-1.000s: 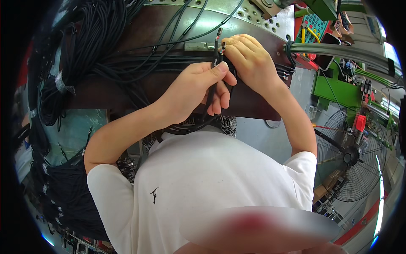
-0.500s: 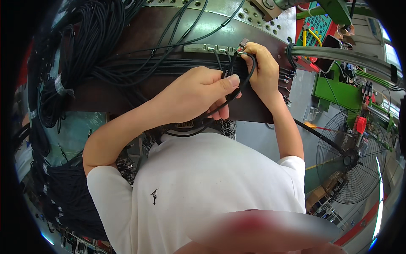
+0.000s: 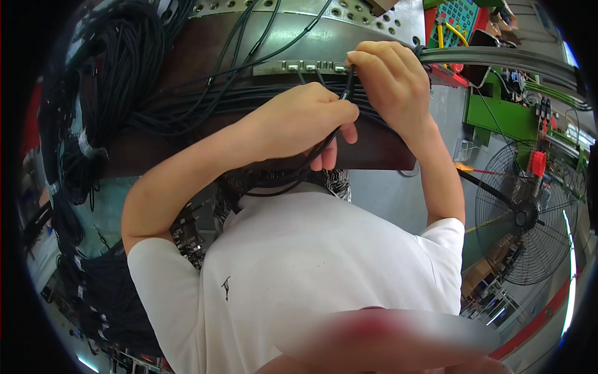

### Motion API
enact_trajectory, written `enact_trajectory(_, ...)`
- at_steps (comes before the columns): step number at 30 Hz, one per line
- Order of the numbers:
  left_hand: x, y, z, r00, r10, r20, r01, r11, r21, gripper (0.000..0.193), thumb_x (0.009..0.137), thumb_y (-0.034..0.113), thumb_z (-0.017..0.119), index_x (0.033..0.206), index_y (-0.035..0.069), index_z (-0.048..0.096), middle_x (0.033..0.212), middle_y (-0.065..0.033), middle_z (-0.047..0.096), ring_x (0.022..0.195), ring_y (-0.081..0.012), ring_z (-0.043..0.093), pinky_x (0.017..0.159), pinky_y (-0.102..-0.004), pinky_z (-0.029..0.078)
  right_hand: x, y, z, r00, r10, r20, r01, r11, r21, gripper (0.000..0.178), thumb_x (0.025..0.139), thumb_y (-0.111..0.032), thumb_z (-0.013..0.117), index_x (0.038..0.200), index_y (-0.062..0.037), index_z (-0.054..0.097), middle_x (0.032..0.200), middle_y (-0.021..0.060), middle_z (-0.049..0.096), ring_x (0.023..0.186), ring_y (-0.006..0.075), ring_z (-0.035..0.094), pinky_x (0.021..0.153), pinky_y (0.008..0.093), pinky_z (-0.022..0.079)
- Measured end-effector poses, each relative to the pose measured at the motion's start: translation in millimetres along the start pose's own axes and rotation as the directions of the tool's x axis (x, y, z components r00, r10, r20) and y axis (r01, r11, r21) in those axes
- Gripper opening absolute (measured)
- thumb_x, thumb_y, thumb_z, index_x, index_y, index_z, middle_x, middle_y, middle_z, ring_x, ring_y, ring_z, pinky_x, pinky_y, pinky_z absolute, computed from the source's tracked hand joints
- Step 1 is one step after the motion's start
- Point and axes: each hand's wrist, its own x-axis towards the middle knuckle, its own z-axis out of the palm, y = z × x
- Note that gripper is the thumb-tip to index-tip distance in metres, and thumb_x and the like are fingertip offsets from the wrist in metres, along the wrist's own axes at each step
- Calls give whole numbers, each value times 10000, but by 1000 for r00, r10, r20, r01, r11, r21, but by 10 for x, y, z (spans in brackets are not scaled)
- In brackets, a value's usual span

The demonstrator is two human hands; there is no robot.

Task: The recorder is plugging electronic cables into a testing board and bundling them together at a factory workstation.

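Black cable [image 3: 347, 88] runs btwn the two hands above the bench [image 3: 387, 148], its upper end at the right end of a small metal strip [image 3: 271, 68]. L hand [image 3: 305, 121] is closed round it lower down, near the bench's front edge; R hand [image 3: 397, 87] pinches the upper end, tip hidden by fingers. Other black cables [image 3: 227, 101] lie across the bench, w/ a big bundle [image 3: 115, 68] far left.
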Motion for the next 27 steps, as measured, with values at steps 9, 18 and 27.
enact_trajectory(9, -95, 22, 40, 974, 175, -147, -74, 851, 520, 366, 929, 281, 553, 756, -17, 678, 561, -72, 629, 460, -135, 561, 486, -289, 433, -405, 102, 220, 802, 550, 233, -556, 544, 628, 107, 788, 71, 671, 864, 2, 641, 976, 82, 687, 909, 184, 618, 792, 298, 506)
enact_trajectory(18, 381, -88, -1482, 401, 674, -620, -214, 727, 652, 391, 1014, 330, 453, 1076, -3, 648, 868, -16, 616, 769, -66, 552, 645, -194, 432, -159, 455, -47, 793, 265, 548, -590, 559, 583, 181, 839, 7, 654, 1019, -7, 678, 1071, 86, 685, 972, 180, 626, 887, 297, 482)
enact_trajectory(27, 1217, 85, -1037, 870, 305, -388, -446, 822, -354, 414, 1039, 328, 399, 1059, -18, 625, 789, -46, 581, 664, -101, 524, 594, -248, 470, 940, 2265, 1715, 428, 821, -377, -682, 568, 461, 314, 918, -315, 616, 1068, -40, 634, 902, 120, 651, 853, 204, 594, 673, 380, 494)
